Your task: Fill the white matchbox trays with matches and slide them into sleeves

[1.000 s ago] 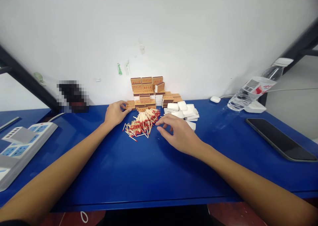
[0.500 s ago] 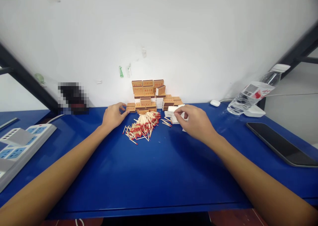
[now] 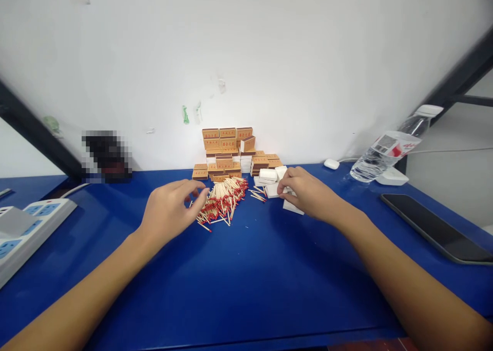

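Left hand [image 3: 169, 215]: fingers nearly together, hold unclear. Matches [image 3: 225, 197] lie just right of the fingertips on the desk [image 3: 246, 269]. Right hand [image 3: 308, 194] fingers clamped on a tray [image 3: 293, 207]. Best to pinch few, heads aligned, tray level.

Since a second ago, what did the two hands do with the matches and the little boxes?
The left hand slid back from the stacked matchboxes toward the person; its fingertips now touch the match pile at its near edge. The right hand left the matches, went right and curled its fingers on a white matchbox tray. The stacked matchboxes, water bottle, phone and power strip stayed put.
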Available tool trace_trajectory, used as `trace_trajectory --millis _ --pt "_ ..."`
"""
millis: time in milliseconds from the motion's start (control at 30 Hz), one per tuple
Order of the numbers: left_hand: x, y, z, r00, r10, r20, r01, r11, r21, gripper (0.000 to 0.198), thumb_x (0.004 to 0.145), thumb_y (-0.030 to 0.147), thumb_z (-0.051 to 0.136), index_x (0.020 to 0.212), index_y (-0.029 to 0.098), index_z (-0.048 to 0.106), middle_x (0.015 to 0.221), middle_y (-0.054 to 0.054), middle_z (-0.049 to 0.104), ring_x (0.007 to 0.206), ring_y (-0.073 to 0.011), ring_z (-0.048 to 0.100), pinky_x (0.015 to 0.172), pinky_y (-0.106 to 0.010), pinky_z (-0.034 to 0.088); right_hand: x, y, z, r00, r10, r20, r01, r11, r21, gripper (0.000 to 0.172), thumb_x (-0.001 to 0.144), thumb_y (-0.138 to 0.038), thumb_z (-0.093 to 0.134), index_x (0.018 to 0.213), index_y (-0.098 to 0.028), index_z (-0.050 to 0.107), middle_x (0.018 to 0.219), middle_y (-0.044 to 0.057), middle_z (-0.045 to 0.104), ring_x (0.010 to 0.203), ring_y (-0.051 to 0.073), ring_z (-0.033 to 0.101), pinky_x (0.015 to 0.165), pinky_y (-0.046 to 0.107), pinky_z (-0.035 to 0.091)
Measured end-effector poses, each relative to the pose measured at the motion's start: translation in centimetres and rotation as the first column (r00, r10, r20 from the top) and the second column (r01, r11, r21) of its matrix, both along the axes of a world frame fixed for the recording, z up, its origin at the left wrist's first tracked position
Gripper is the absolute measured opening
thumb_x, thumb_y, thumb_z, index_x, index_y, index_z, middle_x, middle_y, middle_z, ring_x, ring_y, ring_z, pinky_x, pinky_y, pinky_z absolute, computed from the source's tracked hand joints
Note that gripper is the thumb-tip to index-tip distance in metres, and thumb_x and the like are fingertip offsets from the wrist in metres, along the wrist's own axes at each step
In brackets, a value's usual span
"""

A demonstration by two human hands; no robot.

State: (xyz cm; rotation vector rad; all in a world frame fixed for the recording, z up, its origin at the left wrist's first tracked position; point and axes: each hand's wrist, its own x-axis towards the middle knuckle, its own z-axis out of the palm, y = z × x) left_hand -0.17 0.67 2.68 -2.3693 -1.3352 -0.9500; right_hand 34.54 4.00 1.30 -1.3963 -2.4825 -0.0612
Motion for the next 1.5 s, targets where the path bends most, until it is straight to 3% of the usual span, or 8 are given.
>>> trace_trajectory --millis 267,433,533,733,867,967,1200,1500 --pt "0.5 -0.6 -0.8 0.973 -0.179 -0.146 0.189 0.980 0.063 0.019 0.101 0.028 0.059 0.097 0.019 0.074 0.083 -0.002 0.076 0.070 -0.0168 0.070 0.065 -0.030 0.052 0.6 0.4 0.1 0.994 -0.064 0.088 0.062 0.998 0.027 0.018 0.096 -0.014 0.055 0.085 -0.018 0.070 0.094 0.011 0.062 0.094 0.027 0.060 0.075 0.037 0.048" --pt "1.3 -1.4 -1.0 0.953 -0.256 -0.161 0.271 0.960 0.077 0.013 0.099 0.023 0.061 0.096 0.017 0.072 0.077 0.000 0.073 0.062 -0.0160 0.065 0.058 -0.031 0.051 -0.5 -1.0 1.8 0.992 0.012 -0.124 -0.005 0.998 0.057 0.013 0.098 -0.022 0.056 0.093 -0.018 0.067 0.096 0.009 0.061 0.091 0.023 0.060 0.079 0.036 0.048" --pt "1.7 -1.9 -1.5 0.941 -0.315 -0.124 0.320 0.947 0.019 0.013 0.099 0.028 0.063 0.103 0.019 0.071 0.084 -0.001 0.075 0.068 -0.0168 0.070 0.062 -0.032 0.055 -3.0 -3.5 2.5 0.968 0.095 -0.231 -0.120 0.988 -0.098 0.009 0.096 -0.020 0.060 0.094 -0.021 0.069 0.100 0.006 0.063 0.090 0.018 0.060 0.081 0.032 0.048" --pt "2.5 -3.1 -2.3 0.934 -0.315 -0.171 0.258 0.922 -0.290 0.049 0.091 0.060 0.067 0.119 0.020 0.069 0.101 -0.007 0.077 0.082 -0.0245 0.075 0.061 -0.036 0.058 -7.0 -6.6 1.8 0.934 0.204 -0.293 -0.306 0.880 -0.363 0.005 0.093 -0.023 0.067 0.095 -0.023 0.071 0.095 0.001 0.065 0.078 0.013 0.060 0.069 0.026 0.045" --pt "2.5 -3.2 -2.4 0.931 -0.286 -0.225 0.176 0.896 -0.409 0.051 0.085 0.061 0.070 0.118 0.021 0.071 0.103 -0.007 0.076 0.087 -0.0284 0.075 0.068 -0.040 0.059 -6.2 -4.1 0.9 0.955 -0.006 -0.296 -0.056 0.978 -0.200 0.008 0.094 -0.030 0.066 0.093 -0.023 0.071 0.082 0.001 0.065 0.075 0.016 0.059 0.067 0.029 0.042" --pt "2.5 -3.0 -2.4 0.937 -0.282 -0.206 0.162 0.874 -0.458 0.047 0.084 0.057 0.071 0.117 0.023 0.071 0.104 -0.005 0.076 0.089 -0.0281 0.075 0.069 -0.040 0.058 -5.2 -1.7 -0.2 0.963 -0.168 -0.209 0.149 0.983 -0.103 0.012 0.092 -0.032 0.068 0.090 -0.021 0.070 0.085 0.005 0.067 0.075 0.020 0.059 0.065 0.032 0.039" --pt "2.7 -2.9 -2.4 0.932 -0.332 -0.147 0.217 0.834 -0.507 0.030 0.092 0.048 0.067 0.110 0.024 0.070 0.096 -0.002 0.073 0.084 -0.0232 0.072 0.067 -0.036 0.053 -5.4 0.0 -1.5 0.980 -0.160 -0.121 0.137 0.975 -0.175 0.012 0.094 -0.030 0.066 0.090 -0.020 0.070 0.088 0.006 0.068 0.079 0.021 0.062 0.068 0.032 0.042" --pt "2.6 -2.9 -2.6 0.925 -0.348 -0.152 0.227 0.828 -0.512 0.035 0.096 0.049 0.063 0.120 0.025 0.069 0.100 -0.004 0.074 0.087 -0.0245 0.073 0.070 -0.037 0.055 -5.2 -0.2 -0.9 0.995 -0.076 -0.057 0.058 0.961 -0.271 0.011 0.097 -0.020 0.059 0.088 -0.019 0.066 0.094 0.008 0.073 0.083 0.022 0.066 0.073 0.033 0.047"
